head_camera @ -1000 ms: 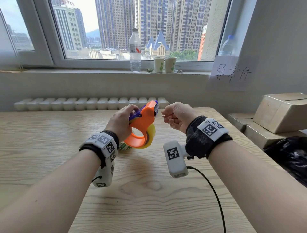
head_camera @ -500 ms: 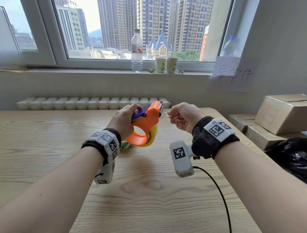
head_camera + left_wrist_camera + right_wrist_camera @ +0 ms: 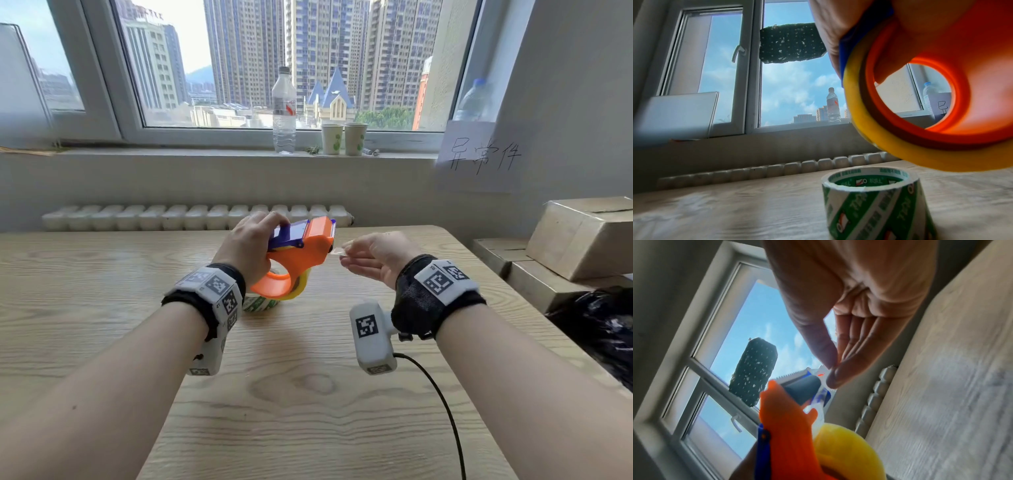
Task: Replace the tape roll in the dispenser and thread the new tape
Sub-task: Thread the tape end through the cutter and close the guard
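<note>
Head view: high, looks forward and down over both forearms at the table (image 3: 102,308), window (image 3: 308,68) behind; mid-range, both hands in frame. Left wrist view: low near the tabletop, looks forward and up at the window; dispenser (image 3: 941,81) fills upper right, very close, spare roll (image 3: 871,203) just ahead on the table. Right wrist view: rolled sideways, looks along the palm (image 3: 869,288) at fingers, dispenser close below. All three share dispenser, window and radiator (image 3: 191,217). Both wrist views share the dark patch (image 3: 791,43) on the glass.
</note>
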Demonstrator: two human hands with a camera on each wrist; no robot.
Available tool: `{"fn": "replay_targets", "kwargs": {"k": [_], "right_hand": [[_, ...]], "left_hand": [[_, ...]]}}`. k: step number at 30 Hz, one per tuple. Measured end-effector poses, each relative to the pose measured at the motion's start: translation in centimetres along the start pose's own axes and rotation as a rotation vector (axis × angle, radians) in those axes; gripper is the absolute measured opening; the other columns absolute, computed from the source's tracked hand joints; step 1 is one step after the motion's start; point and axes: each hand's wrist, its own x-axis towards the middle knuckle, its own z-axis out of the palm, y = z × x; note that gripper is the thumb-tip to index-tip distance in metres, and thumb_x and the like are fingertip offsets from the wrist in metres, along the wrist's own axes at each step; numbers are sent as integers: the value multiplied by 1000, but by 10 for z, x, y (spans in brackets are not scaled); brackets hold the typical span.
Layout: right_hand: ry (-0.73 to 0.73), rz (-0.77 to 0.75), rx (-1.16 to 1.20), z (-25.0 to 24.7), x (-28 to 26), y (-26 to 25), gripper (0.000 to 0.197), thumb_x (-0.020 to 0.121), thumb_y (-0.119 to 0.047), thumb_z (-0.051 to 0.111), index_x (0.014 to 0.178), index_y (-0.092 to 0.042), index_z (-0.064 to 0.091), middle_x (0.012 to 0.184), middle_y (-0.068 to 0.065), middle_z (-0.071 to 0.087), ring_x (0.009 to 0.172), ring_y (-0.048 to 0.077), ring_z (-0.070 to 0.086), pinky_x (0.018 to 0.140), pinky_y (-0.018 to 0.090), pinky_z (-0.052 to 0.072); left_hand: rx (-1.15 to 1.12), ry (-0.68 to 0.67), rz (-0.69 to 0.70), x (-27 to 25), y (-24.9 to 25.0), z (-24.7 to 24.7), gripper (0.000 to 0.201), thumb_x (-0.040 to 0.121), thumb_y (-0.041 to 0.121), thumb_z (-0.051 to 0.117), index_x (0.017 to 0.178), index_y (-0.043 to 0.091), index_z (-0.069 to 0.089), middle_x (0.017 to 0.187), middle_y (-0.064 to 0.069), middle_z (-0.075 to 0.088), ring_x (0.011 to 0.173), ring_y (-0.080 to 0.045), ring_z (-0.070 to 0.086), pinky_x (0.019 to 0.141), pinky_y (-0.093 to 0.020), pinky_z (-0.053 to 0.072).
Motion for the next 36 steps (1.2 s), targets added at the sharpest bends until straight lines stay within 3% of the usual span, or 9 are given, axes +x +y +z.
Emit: {"fn": "replay_targets", "kwargs": {"k": [3, 10, 15, 21, 36], "right_hand": [[-37, 76, 88, -1, 3, 6, 6, 81, 5, 60, 85, 3, 64, 59, 12, 69, 45, 14, 67, 48, 21, 57], [-15, 95, 11, 3, 3, 6, 17, 84, -8, 66, 67, -5, 63, 42, 1, 63, 43, 7, 59, 46, 15, 51], [70, 85, -83, 6, 5, 1, 20, 86, -9, 63, 67, -4, 62, 61, 5, 59, 49, 9, 51, 47, 16, 43], [130, 57, -150, 6, 11, 2, 18, 84, -4, 64, 66, -1, 63, 61, 8, 59, 47, 10, 49, 49, 18, 40], [216, 16, -219, -10, 18, 0, 15, 82, -5, 68, 71, 3, 63, 61, 8, 58, 48, 10, 50, 49, 18, 43]], "left_hand": [[36, -1, 18, -1, 1, 0, 54, 71, -17, 45, 115, 13, 56, 101, -9, 56, 99, -27, 50, 79, -25, 33], [73, -7, 47, -2, 5, 2, 55, 71, -16, 46, 116, 15, 56, 105, -8, 57, 102, -27, 50, 78, -26, 34], [79, -21, 58, -1, 6, 2, 57, 73, -14, 46, 120, 17, 55, 108, -8, 58, 106, -28, 50, 84, -31, 39], [82, -57, 69, -2, 5, 3, 57, 73, -12, 46, 122, 16, 55, 108, -10, 58, 106, -29, 50, 87, -39, 45], [143, -79, 119, -1, -4, -2, 56, 74, -11, 53, 124, 15, 55, 109, -12, 60, 106, -32, 51, 88, -38, 43]]}}
